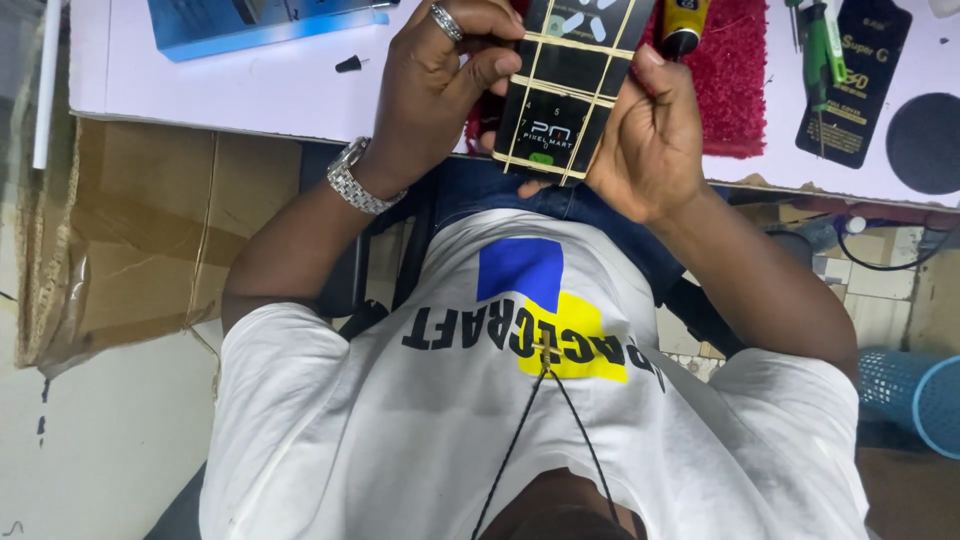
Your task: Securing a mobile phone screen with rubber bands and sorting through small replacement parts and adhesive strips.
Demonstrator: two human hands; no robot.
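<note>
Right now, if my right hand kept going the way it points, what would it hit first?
Probably the yellow-and-black tool just beyond the right hand, over the red mat; depth is unclear.

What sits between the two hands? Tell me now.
Head view: a black flat pack crossed by rubber bands, held by the left hand and right hand.

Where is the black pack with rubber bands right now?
In the head view, top centre: the black pack is held between the left hand and right hand, over the table edge, beside the red mat.

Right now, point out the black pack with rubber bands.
The gripped pack, crossed by tan bands; the other pack lies unbanded on the table.
</note>
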